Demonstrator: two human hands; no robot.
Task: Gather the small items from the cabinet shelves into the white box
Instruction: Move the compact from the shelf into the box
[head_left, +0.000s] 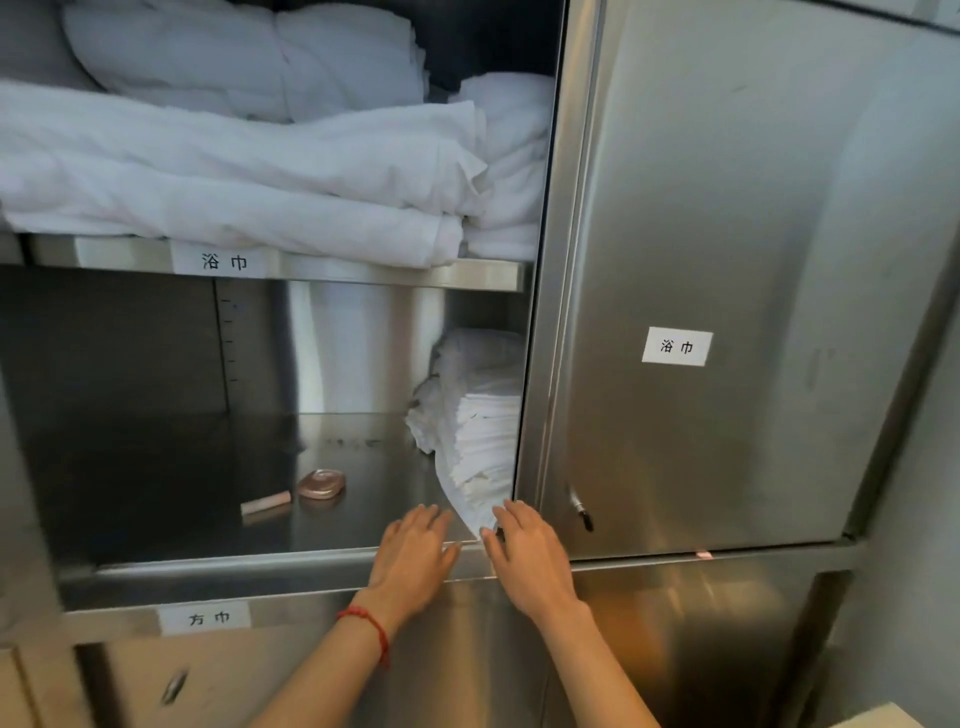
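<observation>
Rose-gold compact (321, 484) and small pink tube (266, 502) lying side by side on lower steel shelf (156, 493), left of stacked white cloths (480, 431). Left hand (415, 558) and right hand (527, 561) flat, fingers spread, at shelf's front edge; right fingertips touching cloths. Folded towels (234, 176) above.

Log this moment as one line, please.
stage: reaching into lower shelf | left hand: open, on shelf edge | right hand: open, by folded cloth stack | pink tube, pink compact: untouched
</observation>
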